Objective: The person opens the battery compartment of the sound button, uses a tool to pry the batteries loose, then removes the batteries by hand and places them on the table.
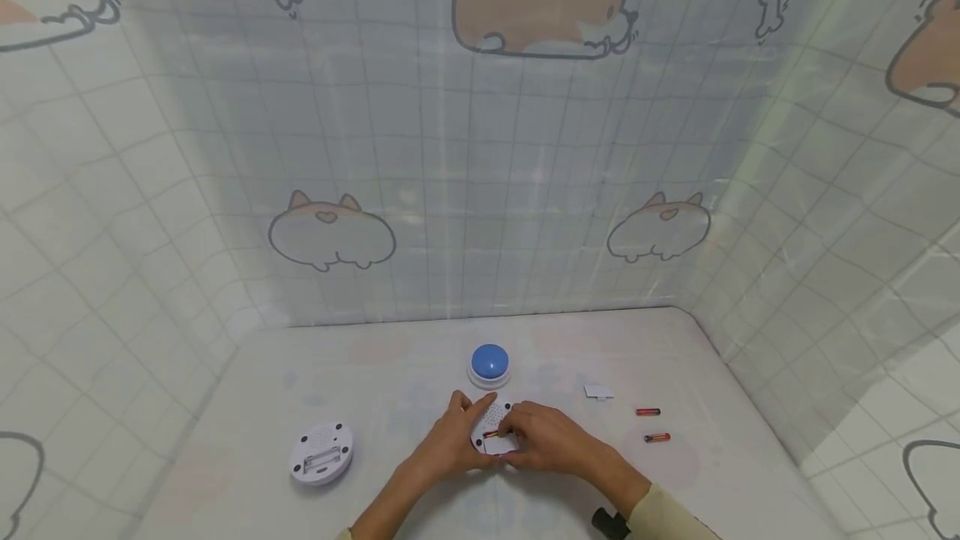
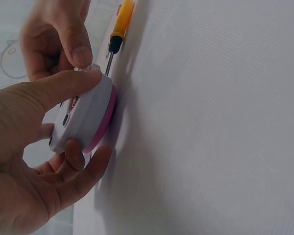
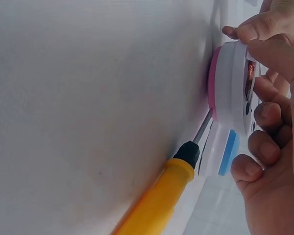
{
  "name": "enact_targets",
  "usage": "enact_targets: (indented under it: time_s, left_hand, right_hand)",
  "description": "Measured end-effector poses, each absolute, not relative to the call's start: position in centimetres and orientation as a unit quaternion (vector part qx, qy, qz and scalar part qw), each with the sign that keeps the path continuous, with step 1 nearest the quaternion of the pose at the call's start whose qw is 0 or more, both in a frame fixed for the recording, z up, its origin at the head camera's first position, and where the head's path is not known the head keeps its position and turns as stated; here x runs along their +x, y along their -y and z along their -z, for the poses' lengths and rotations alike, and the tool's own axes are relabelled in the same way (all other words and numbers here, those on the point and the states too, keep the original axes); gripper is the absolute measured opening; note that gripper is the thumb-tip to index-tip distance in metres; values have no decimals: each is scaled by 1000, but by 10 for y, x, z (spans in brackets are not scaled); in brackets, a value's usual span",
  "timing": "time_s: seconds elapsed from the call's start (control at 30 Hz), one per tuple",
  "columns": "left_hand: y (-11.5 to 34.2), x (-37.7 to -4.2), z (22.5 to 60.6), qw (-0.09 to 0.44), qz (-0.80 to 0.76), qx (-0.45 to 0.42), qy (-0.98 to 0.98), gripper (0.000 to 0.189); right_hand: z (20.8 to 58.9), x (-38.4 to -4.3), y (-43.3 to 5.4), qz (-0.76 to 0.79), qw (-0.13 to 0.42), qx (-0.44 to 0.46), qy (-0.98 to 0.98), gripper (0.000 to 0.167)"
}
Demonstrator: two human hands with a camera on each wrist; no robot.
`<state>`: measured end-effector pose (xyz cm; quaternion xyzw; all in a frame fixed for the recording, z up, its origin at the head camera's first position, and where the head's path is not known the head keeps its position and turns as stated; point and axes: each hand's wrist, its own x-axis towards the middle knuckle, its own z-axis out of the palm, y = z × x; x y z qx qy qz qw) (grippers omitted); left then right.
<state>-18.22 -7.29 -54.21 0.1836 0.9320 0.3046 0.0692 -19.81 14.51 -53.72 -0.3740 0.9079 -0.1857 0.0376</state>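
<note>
A round white push-button unit (image 1: 492,415) lies upside down, its pink dome (image 3: 213,81) against the table. My left hand (image 1: 456,433) grips it by the side, thumb over the rim and fingers around the far side. In its underside compartment a red-and-black battery (image 3: 250,76) shows. My right hand (image 1: 551,437) pinches a white battery cover (image 1: 501,443) that partly overlies this compartment; the left thumb is right at its edge. Below the right hand a yellow-handled screwdriver (image 3: 164,191) lies on the table, its shaft pointing at the unit.
A blue-domed button (image 1: 490,362) stands behind the hands. At left, another white unit (image 1: 322,452) lies upside down, its battery compartment uncovered. On the right are a loose white cover (image 1: 598,392) and two red batteries (image 1: 648,412). Patterned curtains (image 1: 480,148) surround the table.
</note>
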Motion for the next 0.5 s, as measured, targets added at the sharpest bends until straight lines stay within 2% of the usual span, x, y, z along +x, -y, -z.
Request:
enact_targets:
  time_s: [0.5]
  left_hand:
    - [71,-179,548,56,-314,190,-928,97]
  right_hand:
    - [540,-199,-151,215,72,-338,-913,34]
